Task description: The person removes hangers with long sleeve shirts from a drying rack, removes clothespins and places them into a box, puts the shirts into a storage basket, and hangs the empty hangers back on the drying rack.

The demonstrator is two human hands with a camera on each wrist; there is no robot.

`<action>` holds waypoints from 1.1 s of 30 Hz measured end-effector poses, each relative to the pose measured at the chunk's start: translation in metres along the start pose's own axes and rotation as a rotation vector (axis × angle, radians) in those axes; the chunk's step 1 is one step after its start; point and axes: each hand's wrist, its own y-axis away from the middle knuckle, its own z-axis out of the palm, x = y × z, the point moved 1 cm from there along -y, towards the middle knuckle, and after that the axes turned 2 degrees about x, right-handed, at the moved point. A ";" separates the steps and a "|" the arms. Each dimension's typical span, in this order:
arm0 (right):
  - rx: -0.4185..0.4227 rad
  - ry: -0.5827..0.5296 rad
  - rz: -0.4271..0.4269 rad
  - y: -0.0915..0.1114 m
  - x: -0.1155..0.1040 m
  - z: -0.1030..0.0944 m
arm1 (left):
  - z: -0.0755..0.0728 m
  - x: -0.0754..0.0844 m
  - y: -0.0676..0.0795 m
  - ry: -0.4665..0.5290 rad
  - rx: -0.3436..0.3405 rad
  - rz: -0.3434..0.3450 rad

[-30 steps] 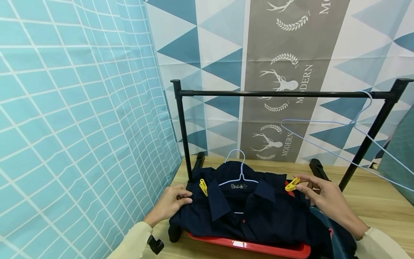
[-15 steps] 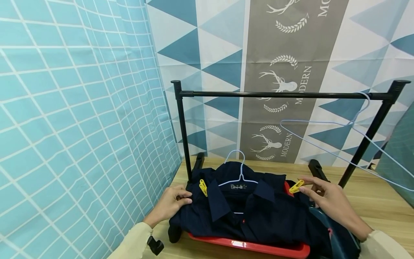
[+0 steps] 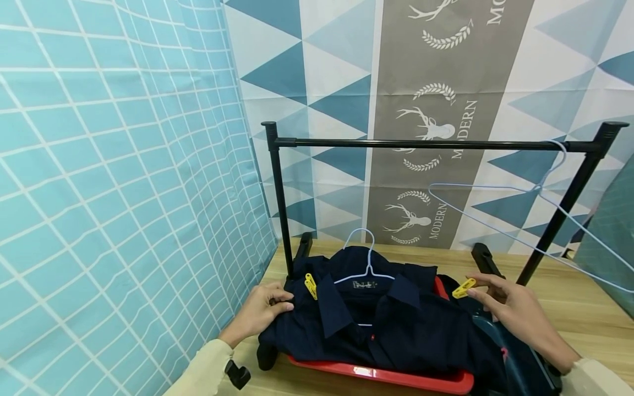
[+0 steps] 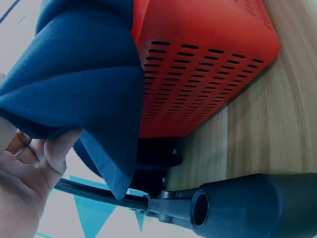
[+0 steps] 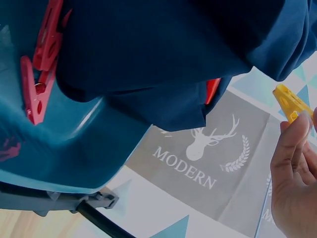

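A navy collared shirt [image 3: 406, 335] lies spread over a red slotted basket [image 3: 381, 374] in the head view, with a pale wire hanger [image 3: 369, 264] in its neck. My left hand [image 3: 262, 309] pinches the shirt's edge at the left; the left wrist view shows this cloth [image 4: 79, 94] hanging in a fold from the fingers. One yellow clothespin [image 3: 310, 286] grips the shirt's left shoulder. At the right, my right hand [image 3: 517, 313] pinches another yellow clothespin [image 3: 463, 288], held apart from the cloth. The right wrist view confirms that clothespin [image 5: 291, 103] between thumb and fingers.
Behind the shirt stands a black clothes rack [image 3: 416, 144], a bare wire hanger [image 3: 537, 187] hooked on its right end. A dark teal container [image 5: 74, 158] to the right holds red clothespins [image 5: 39, 89]. Patterned cloth backs the wooden table [image 3: 574, 308].
My right hand has drawn the yellow clothespin rightward, away from the shirt's right shoulder, exposing more red basket rim there. The left hand has stayed put.
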 end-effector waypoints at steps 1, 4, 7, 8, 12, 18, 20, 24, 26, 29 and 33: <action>-0.001 -0.002 0.005 0.001 0.001 0.000 | 0.000 0.000 0.000 0.002 0.000 0.003; -0.010 0.001 0.020 0.002 0.005 -0.001 | 0.000 0.000 0.000 0.001 0.003 0.006; -0.013 0.010 0.034 0.004 0.009 -0.002 | 0.001 -0.001 0.000 0.000 0.008 0.012; -0.019 0.012 0.040 0.004 0.011 -0.002 | 0.001 -0.001 0.000 0.000 0.010 0.014; -0.019 0.021 0.057 0.008 0.018 -0.003 | 0.001 -0.002 0.000 0.003 0.013 0.023; -0.018 0.020 0.088 0.018 0.028 -0.003 | 0.000 -0.002 0.000 -0.003 0.019 0.042; -0.027 0.025 0.105 0.021 0.032 -0.003 | 0.000 -0.002 0.000 -0.008 0.023 0.042; -0.058 0.045 0.142 0.025 0.038 -0.004 | 0.000 -0.002 0.000 -0.010 0.027 0.040; -0.082 0.059 0.162 0.026 0.041 -0.005 | 0.000 -0.003 0.001 -0.004 0.028 0.043; -0.109 0.080 0.181 0.027 0.046 -0.008 | 0.001 -0.004 0.000 0.009 0.028 0.049; -0.120 0.097 0.184 0.028 0.049 -0.011 | 0.002 -0.004 0.000 0.010 0.028 0.038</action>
